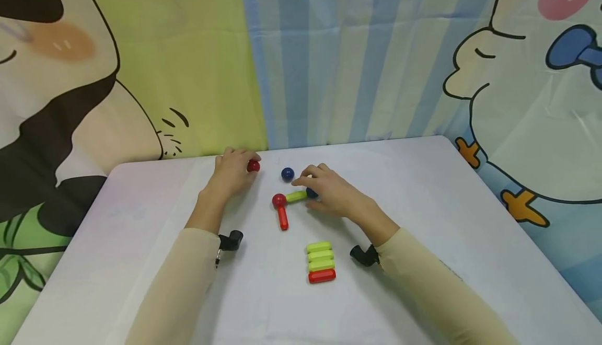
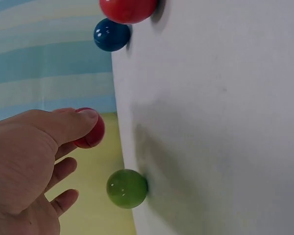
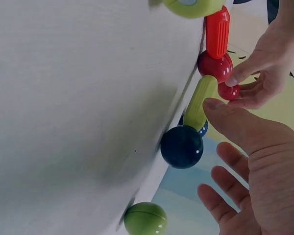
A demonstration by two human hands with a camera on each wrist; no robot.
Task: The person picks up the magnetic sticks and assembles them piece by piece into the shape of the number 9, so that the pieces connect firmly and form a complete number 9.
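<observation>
My left hand [image 1: 233, 170] pinches a red ball [image 2: 91, 133] between thumb and fingers near the table's far edge. A green ball [image 2: 127, 188] sits beside that hand in the left wrist view. Right of it lies a joined piece: a red ball [image 1: 279, 200] with a red stick [image 1: 282, 218] and a yellow-green stick [image 1: 296, 196], the latter ending in a dark blue ball [image 3: 182, 147]. My right hand [image 1: 333, 192] is over the blue end, fingers spread and gripping nothing; whether its thumb touches the stick I cannot tell. A loose blue ball [image 1: 287, 174] rests behind the piece.
Nearer the front, several yellow-green sticks [image 1: 320, 255] and one red stick [image 1: 322, 276] lie in a row on the white table [image 1: 400, 303]. In the right wrist view another green ball [image 3: 146, 219] is near the right hand. A cartoon-printed curtain [image 1: 329, 73] hangs behind.
</observation>
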